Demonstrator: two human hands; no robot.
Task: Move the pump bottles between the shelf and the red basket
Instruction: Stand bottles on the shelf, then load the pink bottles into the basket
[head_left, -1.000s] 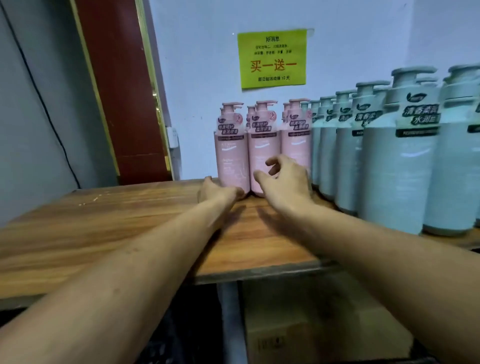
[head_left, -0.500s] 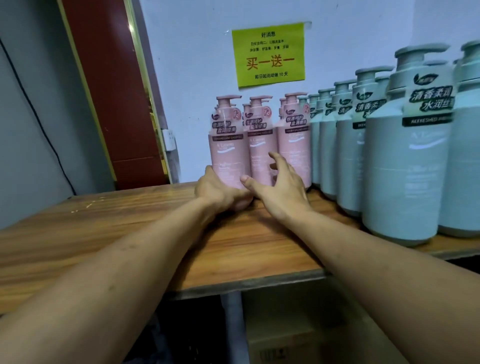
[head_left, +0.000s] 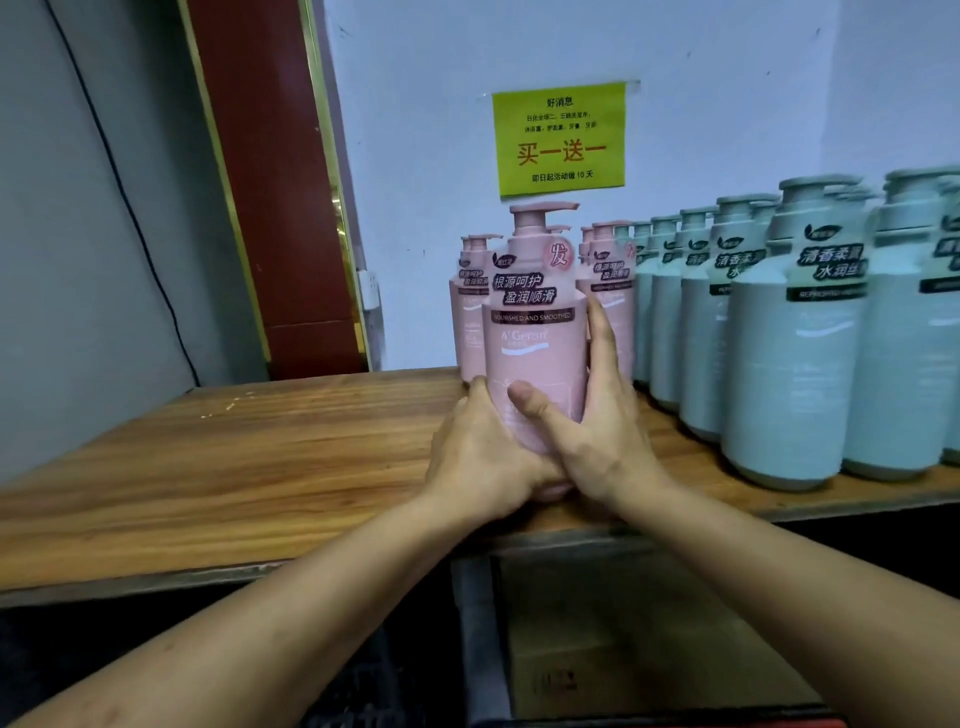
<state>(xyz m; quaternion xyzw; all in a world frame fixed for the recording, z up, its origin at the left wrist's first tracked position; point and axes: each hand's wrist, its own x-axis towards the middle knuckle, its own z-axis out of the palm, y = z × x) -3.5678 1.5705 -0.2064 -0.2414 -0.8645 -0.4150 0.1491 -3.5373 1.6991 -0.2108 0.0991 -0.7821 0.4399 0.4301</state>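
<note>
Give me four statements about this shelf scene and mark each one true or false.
1. The left hand and the right hand grip the same pink pump bottle. True.
2. The held bottle lies on its side. False: it is upright, with the pump on top.
3. The pale green bottles stand to the right of the other pink bottles. True.
4. The wall sign is red. False: it is yellow-green, with red and dark characters.
</note>
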